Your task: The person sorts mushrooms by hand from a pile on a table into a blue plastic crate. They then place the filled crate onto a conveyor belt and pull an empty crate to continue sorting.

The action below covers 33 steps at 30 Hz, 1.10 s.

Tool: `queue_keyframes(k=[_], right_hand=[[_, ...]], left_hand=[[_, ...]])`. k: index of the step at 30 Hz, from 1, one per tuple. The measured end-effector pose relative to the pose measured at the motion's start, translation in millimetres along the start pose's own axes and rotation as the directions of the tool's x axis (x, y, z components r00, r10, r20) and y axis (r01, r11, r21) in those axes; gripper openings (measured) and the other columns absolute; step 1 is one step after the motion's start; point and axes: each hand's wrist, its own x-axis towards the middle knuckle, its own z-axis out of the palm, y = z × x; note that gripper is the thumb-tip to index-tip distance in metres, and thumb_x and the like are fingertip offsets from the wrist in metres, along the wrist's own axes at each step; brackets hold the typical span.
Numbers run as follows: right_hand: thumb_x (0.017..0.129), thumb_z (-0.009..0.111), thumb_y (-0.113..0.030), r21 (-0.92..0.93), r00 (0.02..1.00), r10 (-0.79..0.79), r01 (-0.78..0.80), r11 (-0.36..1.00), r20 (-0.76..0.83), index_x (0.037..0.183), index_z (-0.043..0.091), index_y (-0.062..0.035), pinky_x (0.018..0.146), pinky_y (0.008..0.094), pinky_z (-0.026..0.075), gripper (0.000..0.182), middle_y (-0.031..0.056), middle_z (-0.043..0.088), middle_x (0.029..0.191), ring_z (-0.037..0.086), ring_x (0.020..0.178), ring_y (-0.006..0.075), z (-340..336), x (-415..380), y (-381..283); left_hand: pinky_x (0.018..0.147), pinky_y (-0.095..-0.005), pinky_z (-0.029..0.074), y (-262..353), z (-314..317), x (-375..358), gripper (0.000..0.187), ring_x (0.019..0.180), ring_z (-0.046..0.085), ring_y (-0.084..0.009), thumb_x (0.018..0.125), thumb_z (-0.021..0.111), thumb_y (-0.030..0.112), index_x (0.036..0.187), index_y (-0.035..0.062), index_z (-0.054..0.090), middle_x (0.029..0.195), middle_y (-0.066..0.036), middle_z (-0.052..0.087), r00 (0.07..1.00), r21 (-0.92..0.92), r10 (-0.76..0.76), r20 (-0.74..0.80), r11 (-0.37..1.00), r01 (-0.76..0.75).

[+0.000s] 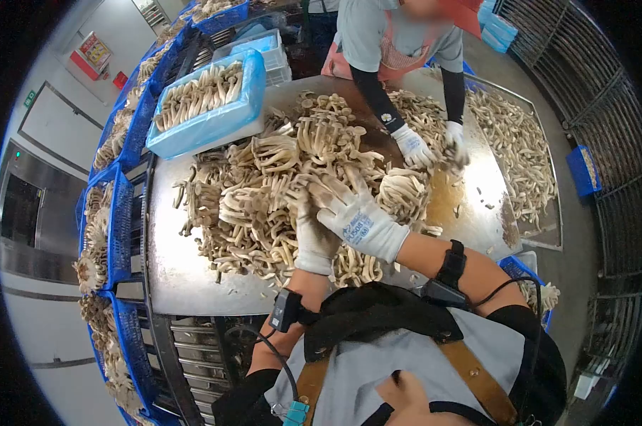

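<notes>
Both my hands wear white gloves and meet over a big heap of mushrooms (264,195) on the metal table (175,273). My left hand (314,231) points up into the heap, its fingers bent around mushroom stems, partly hidden by the other hand. My right hand (360,216) lies across from the right, fingers reaching to the same stems beside my left hand; what they grip, if anything, cannot be made out. A pale mushroom cluster (402,192) sits just right of my right hand.
A blue-lined box (207,106) of mushrooms stands at the table's upper left. Blue crates (122,227) line the left side. Across the table a co-worker (399,50) handles mushrooms with gloved hands. A tray of loose mushrooms (512,153) is at right, near metal racks (583,78).
</notes>
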Motion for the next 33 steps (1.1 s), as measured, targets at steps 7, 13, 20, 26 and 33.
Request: queue_keyframes(k=[7,13,20,26,33], right_hand=[[0.08,0.068,-0.037,0.277,0.994,0.079,-0.096,0.956,0.07,0.117,0.06,-0.0122,0.111,0.059,0.026,0.045,0.0179,0.049,0.137,0.04,0.131,0.0378,-20.4,-47.8,19.7],[0.083,0.068,-0.03,0.731,0.871,0.445,-0.442,0.52,0.209,0.131,0.047,-0.0022,0.101,0.0434,0.041,0.059,0.0264,0.049,0.126,0.05,0.116,0.0429,-12.0,-21.6,13.5],[0.084,0.067,-0.028,0.764,0.884,0.435,-0.398,0.507,0.171,0.118,0.054,0.0005,0.093,0.0399,0.043,0.047,0.024,0.053,0.114,0.052,0.106,0.038,6.9,-30.2,3.5],[0.088,0.061,-0.03,0.29,0.76,0.299,-0.533,0.795,0.577,0.129,0.048,-0.003,0.1,0.046,0.04,0.051,0.0242,0.05,0.125,0.049,0.119,0.0397,-22.6,-62.8,40.2],[0.081,0.069,-0.046,0.733,0.924,0.367,-0.322,0.599,0.106,0.151,0.01,0.0042,0.12,0.0416,0.013,0.105,0.0291,0.02,0.154,0.017,0.145,0.0414,31.6,-60.6,-38.5]], left_hand=[[0.103,-0.0423,0.044,18.4,-5.2,-2.7,0.06,0.114,0.058,-0.0241,0.09,0.063,0.053,0.134,0.0144,0.048,0.126,-0.006,0.059,0.99,0.183,0.144,-0.015,0.973,-0.138],[0.105,-0.0455,0.044,5.7,-27.3,-22.8,0.081,0.124,0.053,-0.0295,0.087,0.058,0.064,0.144,0.0102,0.04,0.138,-0.012,0.051,0.995,0.439,-0.056,0.083,0.898,0.014],[0.099,-0.0449,0.048,1.9,-21.0,-23.5,0.062,0.117,0.057,-0.0297,0.091,0.064,0.042,0.138,0.0061,0.044,0.129,-0.013,0.057,0.999,0.431,-0.01,0.035,0.902,-0.006],[0.101,-0.044,0.046,13.6,-11.6,-35.3,0.057,0.116,0.057,-0.0257,0.093,0.061,0.041,0.135,0.0058,0.048,0.127,-0.009,0.059,0.994,0.347,0.111,-0.012,0.932,-0.1],[0.086,-0.0335,0.052,-19.8,-6.9,-64.3,0.058,0.099,0.061,-0.0177,0.087,0.07,0.019,0.137,0.0085,0.041,0.113,-0.003,0.058,0.987,0.442,0.149,-0.054,0.89,-0.11]])
